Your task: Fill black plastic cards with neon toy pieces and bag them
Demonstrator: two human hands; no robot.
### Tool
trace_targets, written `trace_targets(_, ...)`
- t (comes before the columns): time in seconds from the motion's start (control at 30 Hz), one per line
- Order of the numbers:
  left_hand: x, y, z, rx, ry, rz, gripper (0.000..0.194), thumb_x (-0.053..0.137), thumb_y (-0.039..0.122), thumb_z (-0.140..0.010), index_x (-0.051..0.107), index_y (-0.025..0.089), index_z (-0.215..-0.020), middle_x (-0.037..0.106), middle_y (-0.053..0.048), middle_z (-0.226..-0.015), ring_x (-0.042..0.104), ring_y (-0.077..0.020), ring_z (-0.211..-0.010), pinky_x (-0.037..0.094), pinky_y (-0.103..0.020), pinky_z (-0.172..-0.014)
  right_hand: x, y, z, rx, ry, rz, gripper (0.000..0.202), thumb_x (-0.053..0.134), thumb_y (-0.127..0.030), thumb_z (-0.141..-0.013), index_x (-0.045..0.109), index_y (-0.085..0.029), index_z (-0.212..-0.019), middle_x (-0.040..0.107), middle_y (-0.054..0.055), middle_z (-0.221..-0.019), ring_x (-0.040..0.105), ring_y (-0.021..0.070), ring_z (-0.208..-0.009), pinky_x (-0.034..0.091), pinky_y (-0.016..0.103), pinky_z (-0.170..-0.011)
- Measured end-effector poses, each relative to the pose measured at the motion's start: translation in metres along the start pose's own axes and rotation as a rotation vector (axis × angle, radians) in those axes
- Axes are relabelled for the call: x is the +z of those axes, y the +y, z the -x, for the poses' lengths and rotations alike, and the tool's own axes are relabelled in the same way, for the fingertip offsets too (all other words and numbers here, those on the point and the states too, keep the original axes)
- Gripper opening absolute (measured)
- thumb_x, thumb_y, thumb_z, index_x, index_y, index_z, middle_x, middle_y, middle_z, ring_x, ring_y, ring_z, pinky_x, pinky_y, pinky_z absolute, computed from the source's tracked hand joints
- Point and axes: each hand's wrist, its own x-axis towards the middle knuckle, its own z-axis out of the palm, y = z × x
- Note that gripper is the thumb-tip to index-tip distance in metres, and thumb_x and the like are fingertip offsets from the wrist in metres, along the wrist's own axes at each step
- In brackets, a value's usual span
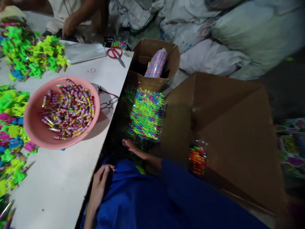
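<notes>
My left hand rests over my lap beside the table edge, its fingers loosely bent and apart, with nothing seen in them. Farther forward, my right hand reaches down into the dark gap beside the table. It is small and blurred, so its grip cannot be made out. Just beyond it lies a stack of clear packets of bright green, yellow, pink and blue pieces. On the table, a pink basin holds many small pink-capped, clear tubes.
Piles of neon plastic pieces cover the white table's left side. Red-handled scissors lie near its far corner. An open carton holds a checked roll. A large carton stands right; a co-worker's hand shows beyond.
</notes>
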Motion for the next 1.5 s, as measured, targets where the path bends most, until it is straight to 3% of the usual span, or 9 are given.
trace_targets(0.23,-0.013,-0.017,0.066,0.063,0.182,0.154,0.047,0.063,0.065,-0.102,0.079,0.021,-0.105,0.078,-0.01,-0.105,0.071,-0.0264,-0.101,0.053,-0.035,-0.096,0.024,-0.089,0.018,-0.452,-0.24,0.125,0.024,0.056,-0.039,-0.111,0.078,-0.029,-0.107,0.078,0.007,-0.094,0.074,0.0228,-0.084,0.062,0.043,-0.087)
trace_targets(0.4,-0.011,-0.037,0.095,0.142,0.499,0.311,0.051,0.061,0.067,-0.102,0.077,0.019,-0.1,0.078,-0.009,-0.093,0.07,-0.0247,-0.092,0.053,-0.035,-0.092,0.045,-0.188,0.027,-0.832,-0.473,0.055,0.032,0.05,-0.028,-0.108,0.077,-0.037,-0.124,0.076,0.008,-0.087,0.074,0.0273,-0.081,0.062,0.045,-0.082)
trace_targets(0.57,-0.013,-0.047,0.112,0.166,0.688,0.354,0.059,0.056,0.071,-0.103,0.076,0.017,-0.1,0.079,-0.01,-0.092,0.075,-0.0249,-0.089,0.057,-0.035,-0.087,0.149,-0.288,0.009,-1.089,-0.524,0.121,0.036,0.044,-0.025,-0.11,0.074,-0.033,-0.128,0.077,0.009,-0.109,0.075,0.0267,-0.11,0.063,0.043,-0.101)
trace_targets(0.7,-0.018,-0.054,0.138,0.153,0.874,0.283,0.058,0.051,0.068,-0.107,0.076,0.017,-0.099,0.08,-0.009,-0.092,0.076,-0.0238,-0.089,0.06,-0.034,-0.086,0.261,-0.335,-0.021,-1.057,-0.503,0.188,0.048,0.049,-0.027,-0.107,0.058,-0.014,-0.152,0.059,0.024,-0.15,0.054,0.0376,-0.147,0.045,0.063,-0.125)
trace_targets(0.83,-0.034,-0.061,0.164,0.087,1.159,0.121,0.046,0.048,0.057,-0.111,0.076,0.02,-0.108,0.079,-0.01,-0.108,0.075,-0.0252,-0.109,0.058,-0.038,-0.101,0.35,-0.336,-0.019,-1.09,-0.626,0.301,0.057,0.053,-0.032,-0.107,0.05,-0.015,-0.161,0.047,0.023,-0.165,0.043,0.0365,-0.158,0.037,0.061,-0.131)
trace_targets(0.97,-0.073,-0.071,0.166,-0.023,1.326,-0.088,0.04,0.044,0.048,-0.113,0.071,0.022,-0.127,0.075,-0.013,-0.13,0.069,-0.0267,-0.129,0.053,-0.048,-0.119,0.385,-0.309,0.009,-1.147,-0.794,0.423,0.062,0.055,-0.032,-0.107,0.047,-0.01,-0.164,0.039,0.024,-0.175,0.025,0.0364,-0.169,0.017,0.063,-0.138)
trace_targets(1.1,-0.124,-0.087,0.136,-0.175,1.391,-0.313,0.047,0.048,0.04,-0.111,0.059,0.016,-0.149,0.053,-0.021,-0.166,0.042,-0.0341,-0.162,0.033,-0.061,-0.136,0.375,-0.287,0.011,-1.213,-0.763,0.572,0.062,0.043,-0.023,-0.111,0.036,-0.008,-0.171,0.028,0.022,-0.181,0.016,0.0326,-0.172,0.017,0.06,-0.138)
trace_targets(1.27,-0.169,-0.089,0.104,-0.304,1.431,-0.489,0.057,0.045,0.035,-0.11,0.047,0.01,-0.161,0.044,-0.028,-0.171,0.033,-0.0432,-0.167,0.029,-0.07,-0.135,0.341,-0.278,-0.01,-1.249,-0.716,0.593,0.055,0.042,-0.018,-0.108,0.048,-0.011,-0.162,0.037,0.02,-0.178,0.028,0.0309,-0.167,0.028,0.059,-0.135)
trace_targets(1.5,-0.224,-0.061,0.131,-0.259,1.461,-0.752,0.067,0.042,0.042,-0.114,0.023,0.025,-0.176,0.049,-0.021,-0.167,0.045,-0.0381,-0.159,0.036,-0.061,-0.132,0.33,-0.272,-0.022,-1.127,-0.584,0.337,0.039,0.043,-0.034,-0.113,0.064,-0.014,-0.14,0.073,0.02,-0.132,0.067,0.0335,-0.128,0.053,0.055,-0.115)
